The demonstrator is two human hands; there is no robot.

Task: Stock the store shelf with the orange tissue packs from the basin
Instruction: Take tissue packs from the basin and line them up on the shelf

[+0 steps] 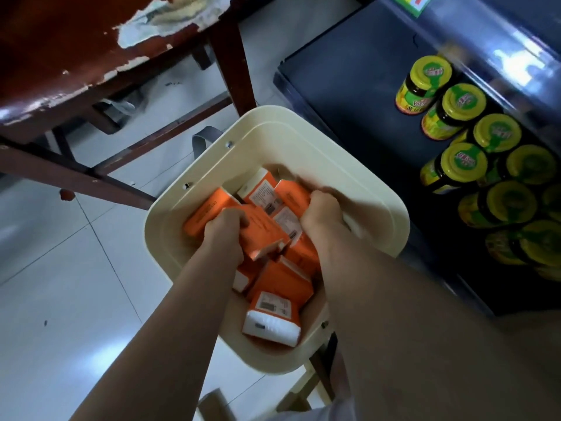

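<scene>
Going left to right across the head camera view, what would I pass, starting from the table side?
Worn red-brown wooden table → cream plastic basin, with the left hand then the right hand inside it gripping orange tissue packs → yellow-lidded jars on the dark shelf.

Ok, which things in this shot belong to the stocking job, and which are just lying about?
Job: orange plastic-wrapped tissue packs; cream plastic basin holding them; left hand and right hand, each gripping packs; dark store shelf.
Lying about: yellow-lidded jars on that shelf; worn brown table; white tiled floor.
</scene>
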